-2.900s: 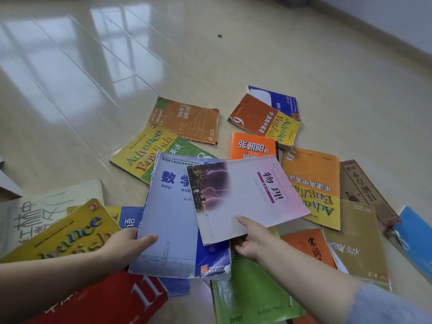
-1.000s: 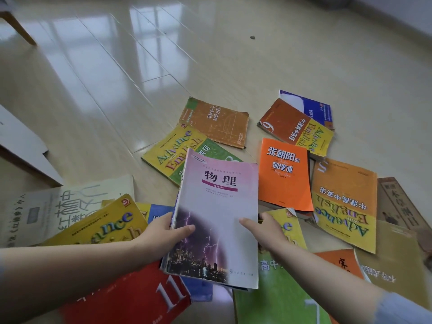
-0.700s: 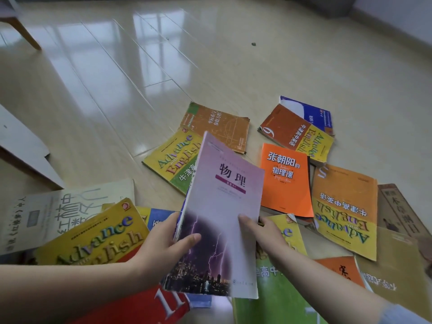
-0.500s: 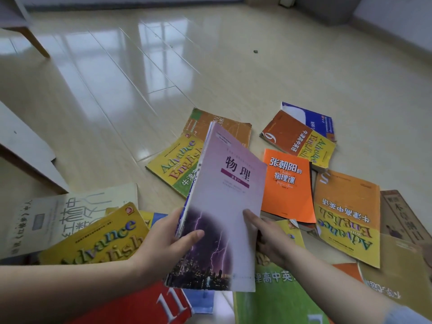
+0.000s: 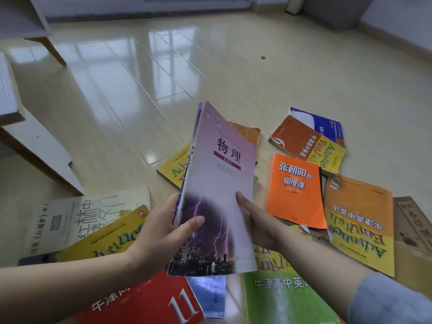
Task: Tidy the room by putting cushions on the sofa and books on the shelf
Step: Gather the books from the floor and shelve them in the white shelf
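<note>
- Glossy pale floor (image 5: 210,73) stretches to a far wall at twelve o'clock; a wooden furniture leg (image 5: 55,51) stands at ten o'clock, and neither shelf nor sofa can be made out
- Scattered books lie from eight o'clock round to four o'clock: an orange book (image 5: 295,190) at three o'clock, a yellow Advance English book (image 5: 360,220) just beyond it, a red book (image 5: 145,300) at seven o'clock, a green book (image 5: 282,298) at six o'clock
- Left hand (image 5: 163,232) is clamped on the spine side of the pink physics book (image 5: 222,188), thumb over the cover; right hand (image 5: 259,220) grips its opposite edge; other thin books seem stacked behind it, though how many I cannot tell
- Compared with a second ago, the stack has been tipped from lying nearly flat to almost upright and raised clear of the pile; nearly three seconds ago the pink book lay sideways over a blue one
- Judged from that, gathering is under way but no book is shelved; most remain on the floor
</note>
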Demonstrator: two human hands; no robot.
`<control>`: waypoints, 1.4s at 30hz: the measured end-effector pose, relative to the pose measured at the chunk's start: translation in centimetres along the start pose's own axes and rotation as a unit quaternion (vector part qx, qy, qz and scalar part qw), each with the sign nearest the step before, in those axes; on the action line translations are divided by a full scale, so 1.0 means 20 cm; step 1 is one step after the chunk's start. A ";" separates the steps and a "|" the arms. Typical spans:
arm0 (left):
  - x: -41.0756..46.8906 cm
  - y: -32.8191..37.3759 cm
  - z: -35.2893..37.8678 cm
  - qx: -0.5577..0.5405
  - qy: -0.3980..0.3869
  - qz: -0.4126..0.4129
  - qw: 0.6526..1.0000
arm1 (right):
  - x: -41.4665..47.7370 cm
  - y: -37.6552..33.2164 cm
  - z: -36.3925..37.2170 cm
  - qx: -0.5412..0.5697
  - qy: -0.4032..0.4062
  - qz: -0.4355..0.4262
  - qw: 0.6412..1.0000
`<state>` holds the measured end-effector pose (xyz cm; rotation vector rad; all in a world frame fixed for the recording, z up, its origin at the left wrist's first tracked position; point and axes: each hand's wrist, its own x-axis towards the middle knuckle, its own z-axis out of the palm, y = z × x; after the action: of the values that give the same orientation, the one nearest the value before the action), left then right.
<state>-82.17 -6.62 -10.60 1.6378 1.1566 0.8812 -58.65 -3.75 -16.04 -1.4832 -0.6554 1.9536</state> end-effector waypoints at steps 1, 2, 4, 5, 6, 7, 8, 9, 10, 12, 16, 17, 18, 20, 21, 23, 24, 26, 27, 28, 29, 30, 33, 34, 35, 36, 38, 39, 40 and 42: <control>0.00 0.00 -0.01 0.007 -0.005 0.006 1.000 | 0.01 0.00 -0.01 0.005 -0.008 0.000 1.000; 0.01 0.00 -0.03 0.017 -0.010 0.012 1.000 | 0.01 -0.01 -0.01 0.006 -0.012 -0.002 1.000; 0.04 0.00 -0.05 0.041 -0.022 0.011 0.999 | 0.03 -0.03 -0.02 0.018 0.001 -0.011 1.000; 0.07 -0.02 -0.07 0.057 -0.022 0.006 0.998 | 0.04 -0.05 -0.03 0.031 0.018 -0.024 0.999; 0.11 -0.04 -0.08 0.076 -0.018 0.005 0.997 | 0.05 -0.07 -0.04 0.034 0.050 -0.051 0.997; 0.16 -0.08 -0.10 0.101 -0.012 0.003 0.995 | 0.06 -0.08 -0.05 0.019 0.094 -0.086 0.992; 0.21 -0.10 -0.11 0.128 -0.006 0.002 0.992 | 0.08 -0.10 -0.05 -0.017 0.142 -0.123 0.982; 0.25 -0.13 -0.13 0.155 -0.001 0.005 0.988 | 0.08 -0.12 -0.05 -0.050 0.180 -0.159 0.969; 0.31 -0.15 -0.15 0.178 0.006 0.015 0.984 | 0.09 -0.16 -0.04 -0.076 0.207 -0.193 0.956; 0.39 -0.17 -0.17 0.204 0.026 0.038 0.978 | 0.08 -0.22 -0.01 -0.108 0.243 -0.256 0.929; 0.49 -0.13 -0.18 0.245 0.087 0.084 0.962 | 0.07 -0.37 0.05 -0.144 0.288 -0.374 0.870; 0.52 -0.11 -0.18 0.244 0.101 0.092 0.960 | 0.06 -0.41 0.06 -0.135 0.294 -0.399 0.858; 0.54 -0.10 -0.18 0.228 0.109 0.095 0.963 | 0.06 -0.45 0.07 -0.120 0.298 -0.423 0.847; 0.62 -0.05 -0.17 0.163 0.125 0.078 0.976 | 0.07 -0.50 0.07 -0.074 0.304 -0.458 0.832; 0.67 -0.03 -0.15 0.132 0.140 0.060 0.980 | 0.08 -0.51 0.06 -0.065 0.303 -0.465 0.829; 0.75 -0.02 -0.13 0.117 0.173 0.015 0.978 | 0.12 -0.49 0.04 -0.107 0.298 -0.464 0.827; 0.78 -0.03 -0.11 0.125 0.175 -0.010 0.977 | 0.14 -0.46 0.03 -0.142 0.293 -0.449 0.832; 0.79 -0.08 -0.09 0.138 0.143 -0.035 0.979 | 0.19 -0.40 -0.01 -0.173 0.283 -0.416 0.847; 0.78 -0.08 -0.09 0.146 0.127 -0.037 0.980 | 0.20 -0.39 -0.03 -0.165 0.276 -0.411 0.853; 0.79 -0.10 -0.08 0.151 0.113 -0.038 0.981 | 0.21 -0.40 -0.05 -0.156 0.267 -0.412 0.857; 0.80 -0.10 -0.08 0.151 0.103 -0.039 0.982 | 0.21 -0.41 -0.06 -0.154 0.257 -0.416 0.858; 0.81 -0.10 -0.07 0.148 0.092 -0.037 0.984 | 0.21 -0.43 -0.07 -0.152 0.250 -0.421 0.859; 0.83 -0.08 -0.04 0.115 0.079 -0.044 0.989 | 0.21 -0.49 -0.09 -0.138 0.253 -0.423 0.859; 0.84 -0.07 -0.03 0.098 0.084 -0.051 0.990 | 0.22 -0.50 -0.08 -0.134 0.256 -0.421 0.860; 0.84 -0.06 -0.02 0.080 0.091 -0.057 0.991 | 0.23 -0.51 -0.07 -0.129 0.261 -0.418 0.860; 0.84 -0.05 -0.02 0.071 0.101 -0.059 0.991 | 0.24 -0.51 -0.06 -0.120 0.266 -0.413 0.863; 0.83 -0.05 -0.03 0.080 0.113 -0.054 0.989 | 0.23 -0.52 -0.06 -0.085 0.271 -0.389 0.876; 0.81 -0.05 -0.03 0.089 0.114 -0.048 0.988 | 0.22 -0.52 -0.05 -0.075 0.266 -0.378 0.884; 0.80 -0.06 -0.03 0.095 0.108 -0.043 0.989 | 0.21 -0.51 -0.06 -0.078 0.256 -0.376 0.887; 0.77 -0.08 -0.02 0.088 0.091 -0.043 0.991 | 0.18 -0.49 -0.06 -0.108 0.226 -0.392 0.885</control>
<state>-78.32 8.32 -11.27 1.6597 1.4562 0.9075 -56.59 5.65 -11.96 -1.4116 -1.0654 0.9039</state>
